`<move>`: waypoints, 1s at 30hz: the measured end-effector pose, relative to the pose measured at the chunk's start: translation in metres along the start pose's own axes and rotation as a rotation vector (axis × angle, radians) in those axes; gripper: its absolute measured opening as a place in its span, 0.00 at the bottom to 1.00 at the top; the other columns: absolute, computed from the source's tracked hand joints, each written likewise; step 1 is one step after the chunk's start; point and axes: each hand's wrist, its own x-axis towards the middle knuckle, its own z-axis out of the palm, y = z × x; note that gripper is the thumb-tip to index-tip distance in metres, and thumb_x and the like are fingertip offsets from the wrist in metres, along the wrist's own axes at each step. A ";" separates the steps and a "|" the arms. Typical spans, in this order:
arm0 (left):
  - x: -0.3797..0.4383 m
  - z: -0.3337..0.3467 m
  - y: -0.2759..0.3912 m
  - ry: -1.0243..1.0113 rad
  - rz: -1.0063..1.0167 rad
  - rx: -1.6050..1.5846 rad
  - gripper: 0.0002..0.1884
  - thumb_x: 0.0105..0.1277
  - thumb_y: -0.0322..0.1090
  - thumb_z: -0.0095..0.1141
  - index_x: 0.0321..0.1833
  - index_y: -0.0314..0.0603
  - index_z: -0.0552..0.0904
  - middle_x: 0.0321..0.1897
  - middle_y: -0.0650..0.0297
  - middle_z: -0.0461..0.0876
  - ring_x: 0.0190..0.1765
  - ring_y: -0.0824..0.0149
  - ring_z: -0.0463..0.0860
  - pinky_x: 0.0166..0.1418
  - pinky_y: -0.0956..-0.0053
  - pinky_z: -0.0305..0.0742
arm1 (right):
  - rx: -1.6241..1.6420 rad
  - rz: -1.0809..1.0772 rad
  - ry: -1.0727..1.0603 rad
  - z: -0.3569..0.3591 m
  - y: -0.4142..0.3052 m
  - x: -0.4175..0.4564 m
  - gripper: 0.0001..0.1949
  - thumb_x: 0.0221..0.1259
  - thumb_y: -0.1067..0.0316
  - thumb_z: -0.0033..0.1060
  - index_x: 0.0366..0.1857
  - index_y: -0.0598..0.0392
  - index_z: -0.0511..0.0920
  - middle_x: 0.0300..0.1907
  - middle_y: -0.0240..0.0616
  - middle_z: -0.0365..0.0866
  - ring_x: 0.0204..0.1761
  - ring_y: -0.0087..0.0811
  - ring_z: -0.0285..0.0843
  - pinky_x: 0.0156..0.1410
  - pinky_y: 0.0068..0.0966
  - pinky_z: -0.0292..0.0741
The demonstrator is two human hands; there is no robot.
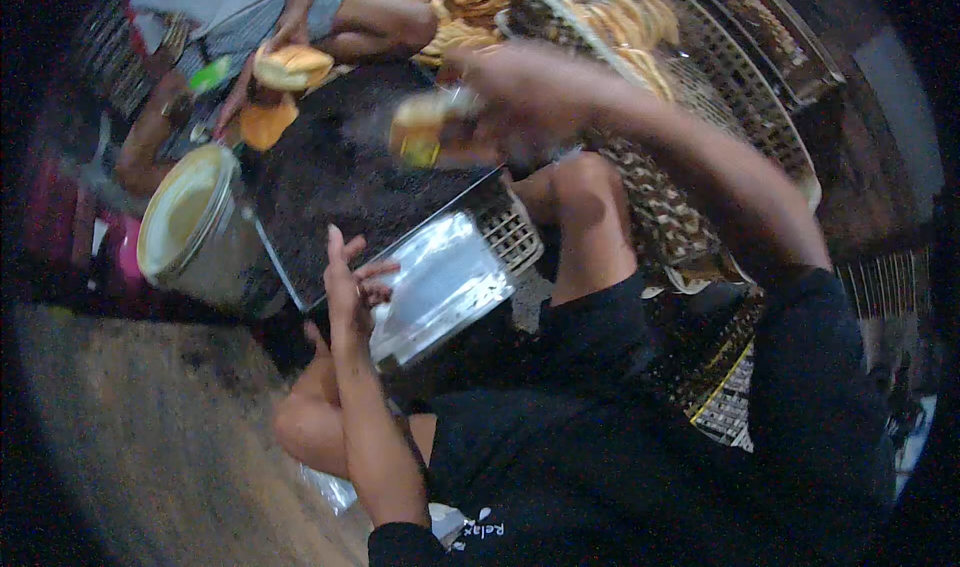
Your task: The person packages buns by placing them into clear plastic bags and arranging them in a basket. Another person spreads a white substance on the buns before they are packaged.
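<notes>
My left hand is raised over the near left corner of a dark tray, its fingers spread and nothing in them. Beside it lies a stack of clear plastic bags on a plastic crate. My right hand, blurred by motion, is over the far right side of the dark tray. Close to its fingers is a blurred bread bun in clear wrapping with a yellow label; whether the hand grips it cannot be told. Across the tray a person's hands hold a split bun, with an orange-brown piece just below.
A round tub with a cream-coloured inside stands left of the tray. Many buns are piled at the top. A large woven plastic basket with more buns is at the right. The other person's knee is near the pile.
</notes>
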 end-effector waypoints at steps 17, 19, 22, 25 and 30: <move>-0.003 0.017 -0.041 -0.364 -0.011 0.850 0.20 0.67 0.47 0.59 0.25 0.35 0.79 0.14 0.64 0.76 0.16 0.72 0.77 0.17 0.77 0.67 | 0.035 0.147 -0.020 -0.085 0.170 0.002 0.27 0.67 0.45 0.50 0.61 0.53 0.72 0.48 0.44 0.84 0.45 0.38 0.83 0.56 0.33 0.75; -0.019 0.015 -0.025 -0.395 0.239 0.610 0.19 0.69 0.44 0.57 0.25 0.36 0.78 0.15 0.64 0.76 0.15 0.72 0.76 0.16 0.78 0.66 | 0.021 -0.060 -0.105 -0.040 0.064 0.038 0.22 0.61 0.49 0.55 0.52 0.54 0.76 0.43 0.48 0.83 0.44 0.42 0.83 0.52 0.36 0.76; -0.012 0.020 0.001 -0.110 0.767 0.375 0.14 0.71 0.41 0.54 0.33 0.35 0.77 0.18 0.63 0.76 0.17 0.70 0.77 0.19 0.77 0.70 | 0.069 -0.335 -0.190 0.043 -0.049 0.038 0.16 0.52 0.54 0.64 0.38 0.56 0.81 0.36 0.54 0.83 0.41 0.48 0.83 0.46 0.40 0.78; -0.008 0.028 0.009 0.007 0.758 0.095 0.14 0.71 0.43 0.53 0.40 0.35 0.78 0.20 0.63 0.78 0.22 0.67 0.80 0.27 0.76 0.76 | 0.418 -0.307 0.253 0.086 -0.076 0.045 0.13 0.47 0.62 0.67 0.36 0.56 0.81 0.32 0.52 0.83 0.39 0.49 0.85 0.44 0.42 0.79; -0.023 -0.015 0.031 -0.124 0.342 -0.572 0.19 0.69 0.48 0.57 0.45 0.36 0.78 0.25 0.61 0.82 0.29 0.66 0.83 0.39 0.73 0.82 | 1.432 0.125 0.299 0.114 -0.078 0.014 0.09 0.64 0.68 0.58 0.41 0.63 0.75 0.32 0.43 0.81 0.32 0.31 0.86 0.33 0.26 0.84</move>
